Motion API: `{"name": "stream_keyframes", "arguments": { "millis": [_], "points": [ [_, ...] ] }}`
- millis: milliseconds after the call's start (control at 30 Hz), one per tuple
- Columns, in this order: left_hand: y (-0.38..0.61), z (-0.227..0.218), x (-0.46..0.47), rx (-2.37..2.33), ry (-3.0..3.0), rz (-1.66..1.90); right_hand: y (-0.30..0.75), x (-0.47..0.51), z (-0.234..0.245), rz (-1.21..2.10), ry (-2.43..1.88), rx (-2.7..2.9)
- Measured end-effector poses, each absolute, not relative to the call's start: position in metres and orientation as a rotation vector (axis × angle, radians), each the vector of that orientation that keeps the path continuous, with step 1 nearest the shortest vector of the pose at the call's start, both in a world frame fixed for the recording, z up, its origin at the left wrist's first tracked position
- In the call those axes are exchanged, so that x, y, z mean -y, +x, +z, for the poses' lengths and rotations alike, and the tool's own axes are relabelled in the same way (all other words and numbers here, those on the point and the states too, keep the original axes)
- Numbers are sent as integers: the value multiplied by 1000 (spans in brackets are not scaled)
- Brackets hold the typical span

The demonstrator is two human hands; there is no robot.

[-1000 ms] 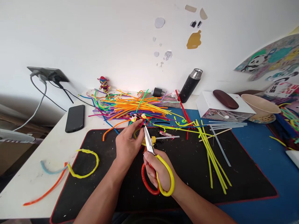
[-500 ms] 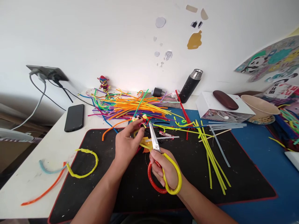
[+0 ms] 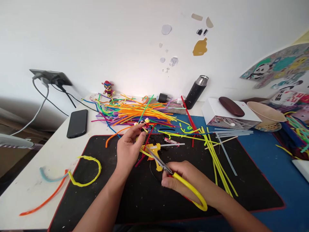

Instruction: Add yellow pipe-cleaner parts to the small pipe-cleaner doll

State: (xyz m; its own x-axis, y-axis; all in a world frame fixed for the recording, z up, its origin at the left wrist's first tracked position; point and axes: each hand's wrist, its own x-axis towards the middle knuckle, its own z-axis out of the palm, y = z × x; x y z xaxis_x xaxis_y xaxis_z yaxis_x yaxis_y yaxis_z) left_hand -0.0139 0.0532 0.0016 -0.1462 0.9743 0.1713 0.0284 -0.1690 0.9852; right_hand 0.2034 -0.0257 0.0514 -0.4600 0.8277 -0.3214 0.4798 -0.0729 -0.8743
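Head: scissors (image 3: 166, 168); box (image 3: 214, 111), perhaps strips (image 3: 245, 125) inside

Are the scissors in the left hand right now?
No, the right hand grips the scissors, while the left hand holds a small colourful piece.

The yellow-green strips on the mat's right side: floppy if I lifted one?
The yellow-green strips would probably stay fairly straight, judging by how they lie. Being thin, each is likely light. They may bend if pressed, since the similar-looking yellow piece at left lies curved.
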Motion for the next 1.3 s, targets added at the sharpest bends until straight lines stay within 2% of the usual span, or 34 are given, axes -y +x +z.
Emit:
{"name": "stream_keyframes", "arguments": {
  "millis": [233,367,667,800,1033,1133,1300],
  "points": [
    [-22,2,-59,-1192,1199,1434,186,21,65,1011,-1519,2705],
    [-31,3,-65,-1176,1102,1526,181,17,61,924,-1482,2873],
    [-23,3,-61,-1144,1141,1449,163,11,58,861,-1330,2916],
    [-22,3,-60,-1161,1131,1392,169,4,62,982,-1327,2760],
    [-16,9,-56,-1191,1136,1344,173,-25,42,1183,-1343,1820],
    [-14,7,-55,-1210,1169,1332,165,-42,29,1120,-1309,1596],
    [-12,3,-56,-1218,1186,1342,154,-57,17,1060,-1277,1558]
  ]
}}
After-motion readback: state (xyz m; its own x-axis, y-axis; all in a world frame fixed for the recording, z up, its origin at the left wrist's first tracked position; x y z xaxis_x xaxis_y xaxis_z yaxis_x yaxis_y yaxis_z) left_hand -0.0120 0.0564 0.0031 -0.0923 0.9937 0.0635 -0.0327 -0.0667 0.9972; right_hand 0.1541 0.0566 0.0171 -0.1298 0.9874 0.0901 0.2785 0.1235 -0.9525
